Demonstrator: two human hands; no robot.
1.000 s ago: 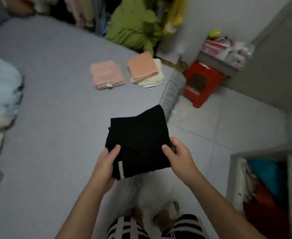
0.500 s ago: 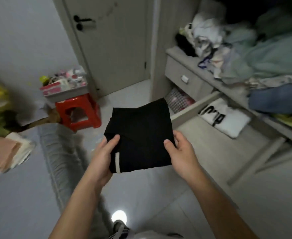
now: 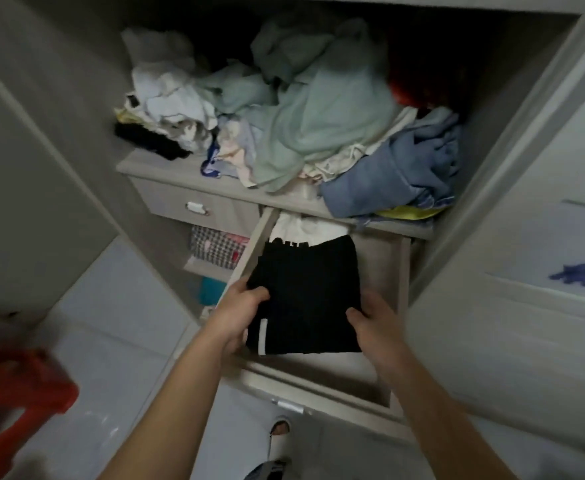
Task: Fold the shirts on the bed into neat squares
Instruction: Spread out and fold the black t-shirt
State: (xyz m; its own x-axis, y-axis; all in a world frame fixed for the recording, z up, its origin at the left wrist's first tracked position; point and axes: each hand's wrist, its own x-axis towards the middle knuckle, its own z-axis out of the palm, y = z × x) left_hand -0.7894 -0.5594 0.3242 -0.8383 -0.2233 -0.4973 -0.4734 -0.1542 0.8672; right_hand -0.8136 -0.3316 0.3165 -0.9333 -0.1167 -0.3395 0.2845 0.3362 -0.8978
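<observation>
A folded black shirt (image 3: 310, 292) with a white stripe near its lower left corner hangs over the pulled-out wardrobe drawer (image 3: 322, 386). My left hand (image 3: 237, 313) grips its left edge, thumb on top. On the right edge, my right hand (image 3: 376, 323) holds it the same way. A white garment (image 3: 301, 228) lies at the back of the drawer, partly hidden by the black shirt. The bed is out of view.
The shelf above the drawer carries a loose heap of clothes: pale green (image 3: 318, 109), blue (image 3: 405, 171), white (image 3: 170, 95). A shut small drawer (image 3: 194, 206) is at the left. A red stool (image 3: 17, 403) stands on the tiled floor at lower left. An open wardrobe door (image 3: 512, 237) rises at right.
I have turned from the bed to the wardrobe, carrying the folded black shirt in both hands. It now hangs over the open drawer. The bed and folded piles have left the view.
</observation>
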